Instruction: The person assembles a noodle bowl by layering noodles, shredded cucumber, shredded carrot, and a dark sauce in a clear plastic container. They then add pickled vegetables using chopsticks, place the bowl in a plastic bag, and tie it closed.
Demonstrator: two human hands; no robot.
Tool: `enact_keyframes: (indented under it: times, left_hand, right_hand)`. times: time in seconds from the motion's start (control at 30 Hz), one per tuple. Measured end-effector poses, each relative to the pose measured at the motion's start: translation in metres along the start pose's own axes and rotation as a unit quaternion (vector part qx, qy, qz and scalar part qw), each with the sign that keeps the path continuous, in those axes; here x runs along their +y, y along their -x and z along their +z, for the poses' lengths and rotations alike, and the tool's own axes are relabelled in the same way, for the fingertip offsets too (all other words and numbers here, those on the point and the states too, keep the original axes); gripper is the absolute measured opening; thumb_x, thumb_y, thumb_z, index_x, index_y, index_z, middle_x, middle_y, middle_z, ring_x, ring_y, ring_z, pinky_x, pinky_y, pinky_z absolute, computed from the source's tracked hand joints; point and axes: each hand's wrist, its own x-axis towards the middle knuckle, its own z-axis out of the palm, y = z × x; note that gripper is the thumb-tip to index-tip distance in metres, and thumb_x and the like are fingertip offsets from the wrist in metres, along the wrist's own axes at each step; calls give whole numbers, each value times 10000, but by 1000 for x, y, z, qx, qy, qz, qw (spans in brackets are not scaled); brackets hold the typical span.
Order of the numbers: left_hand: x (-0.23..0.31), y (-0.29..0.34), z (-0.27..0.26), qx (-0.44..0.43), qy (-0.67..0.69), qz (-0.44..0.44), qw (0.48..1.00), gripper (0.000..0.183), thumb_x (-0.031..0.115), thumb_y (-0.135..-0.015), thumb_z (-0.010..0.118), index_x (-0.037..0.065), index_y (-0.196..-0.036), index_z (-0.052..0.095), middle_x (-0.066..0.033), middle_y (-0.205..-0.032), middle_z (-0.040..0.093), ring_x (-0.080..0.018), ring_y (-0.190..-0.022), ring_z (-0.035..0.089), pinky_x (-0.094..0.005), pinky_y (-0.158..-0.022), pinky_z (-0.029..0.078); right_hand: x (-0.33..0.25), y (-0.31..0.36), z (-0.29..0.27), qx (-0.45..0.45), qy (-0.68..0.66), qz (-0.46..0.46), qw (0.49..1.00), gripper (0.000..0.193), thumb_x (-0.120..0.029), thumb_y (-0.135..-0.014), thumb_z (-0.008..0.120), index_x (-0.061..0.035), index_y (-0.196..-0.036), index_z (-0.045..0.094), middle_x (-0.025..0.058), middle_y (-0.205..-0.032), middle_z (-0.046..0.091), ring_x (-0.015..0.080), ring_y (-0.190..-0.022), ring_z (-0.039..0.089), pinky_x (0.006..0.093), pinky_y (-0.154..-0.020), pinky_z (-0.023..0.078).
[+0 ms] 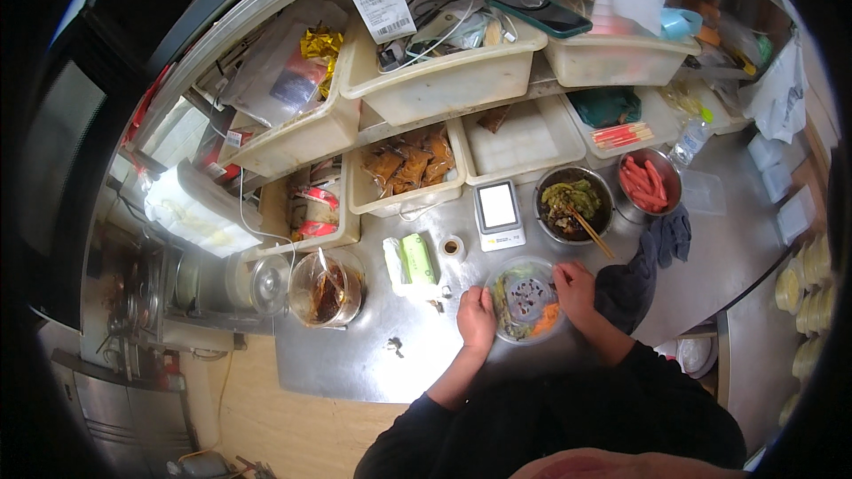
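Note:
A round transparent plastic bowl (530,330) stands on the steel counter in front of me. Greens, orange shreds and dark bits show through what looks like its see-through lid (524,294). My left hand (477,318) closes on the bowl's left rim, fingers curled. At the right rim my right hand (575,291) grips it likewise; its fingertips are partly hidden. Just beyond the bowl sits a small white scale (500,235) with a lit screen. Behind my right hand, wooden chopsticks (587,225) rest in a metal bowl (543,229) of dark-dressed greens.
A dark cloth (628,288) lies right of my right hand. Further back stands a metal bowl of red sticks (642,183). To the left are a green pack (415,259), a small cup (452,248) and a sauce tub (326,289). Shelved bins (444,82) line the back.

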Motion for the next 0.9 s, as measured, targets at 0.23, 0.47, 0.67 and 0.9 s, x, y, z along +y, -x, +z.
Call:
enact_keyframes:
  times: [0.23, 0.47, 0.67, 0.9]
  left_hand:
    - [-8, -1, 3, -11, 69, -10, 998, 150, 163, -903, 573, 33, -829, 560, -193, -806, 577, -399, -761, 555, -459, -679, 451]
    - [6, -3, -7, -23, 5, 19, 1000, 199, 167, -881, 596, 10, -997, 561, -220, -1015, 575, -408, -945, 533, -460, -839, 433]
    - [34, 17, -20, -118, -61, 186, 973, 901, 449, -729, 732, -69, -1353, 340, -303, -1391, 355, -459, -1321, 303, -569, -1087, 200]
    - [37, 21, -16, -159, -101, 202, 961, 1266, 618, -519, 803, -92, -1403, 239, -344, -1442, 253, -462, -1395, 180, -613, -1109, 104]
  right_hand:
    - [7, 2, 5, -1, -47, 18, 999, 126, -123, -827, 645, 3, -823, 653, 139, -735, 594, 282, -675, 586, 352, -629, 463]
    - [-6, -1, -5, -56, 63, -19, 996, 296, -139, -844, 624, -32, -1119, 600, 173, -1042, 596, 338, -896, 589, 398, -767, 475]
    - [-27, -16, -17, -207, 65, -233, 948, 575, -206, -818, 649, 10, -1316, 459, 178, -1320, 492, 356, -1261, 432, 432, -1058, 344]
    - [-36, -22, -20, -302, 146, -302, 892, 759, -316, -778, 657, 3, -1398, 359, 146, -1433, 406, 306, -1374, 316, 446, -1141, 228]
